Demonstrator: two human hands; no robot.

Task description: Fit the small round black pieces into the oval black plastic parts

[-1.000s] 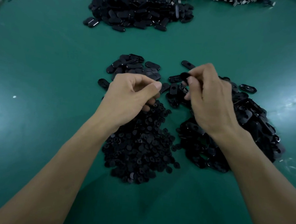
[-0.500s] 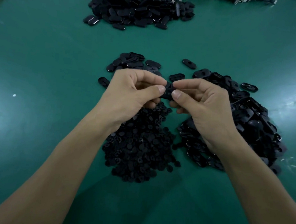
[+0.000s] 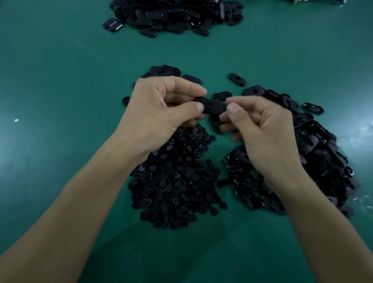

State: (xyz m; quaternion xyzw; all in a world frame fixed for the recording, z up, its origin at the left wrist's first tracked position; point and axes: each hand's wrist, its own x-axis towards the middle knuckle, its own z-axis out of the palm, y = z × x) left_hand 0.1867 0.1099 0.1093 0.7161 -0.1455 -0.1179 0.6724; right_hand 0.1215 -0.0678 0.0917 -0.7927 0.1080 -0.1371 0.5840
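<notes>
In the middle of the frame, the left hand (image 3: 159,109) and the right hand (image 3: 261,130) each pinch one end of one oval black part (image 3: 211,106) between thumb and fingers, just above the green table (image 3: 52,60). Right below the hands lies a heap of small round black pieces (image 3: 176,186), and a heap of oval parts (image 3: 315,165) sits at the right, partly under the right arm. A bigger pile of black parts (image 3: 175,5) lies at the top of the frame.
</notes>
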